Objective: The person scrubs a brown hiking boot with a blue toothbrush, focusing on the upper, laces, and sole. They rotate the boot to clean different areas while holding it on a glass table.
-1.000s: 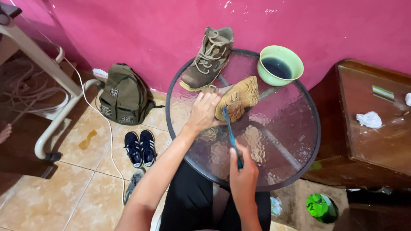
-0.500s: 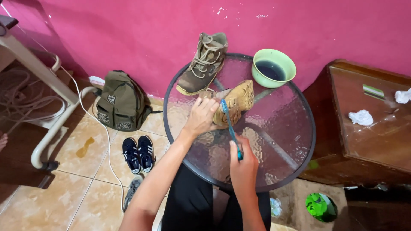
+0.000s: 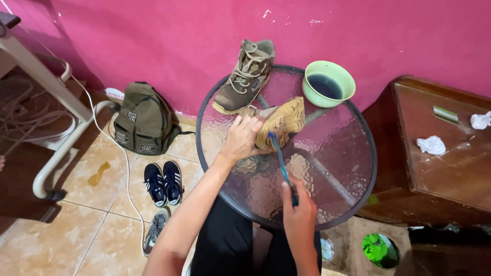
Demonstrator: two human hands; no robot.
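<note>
Lying on its side on the glass worktop [image 3: 337, 153], the tan boot [image 3: 279, 122] points sole right; our left hand [image 3: 243, 139] clamps it, our right hand [image 3: 299, 209] grips the blue toothbrush [image 3: 281, 163], bristles on the heel.

The scene is evenly and brightly lit from overhead, soft glare is thrown off the glass table [image 3: 353, 168] and wooden cabinet [image 3: 434, 174], and straight lines are bent near the edges.
</note>
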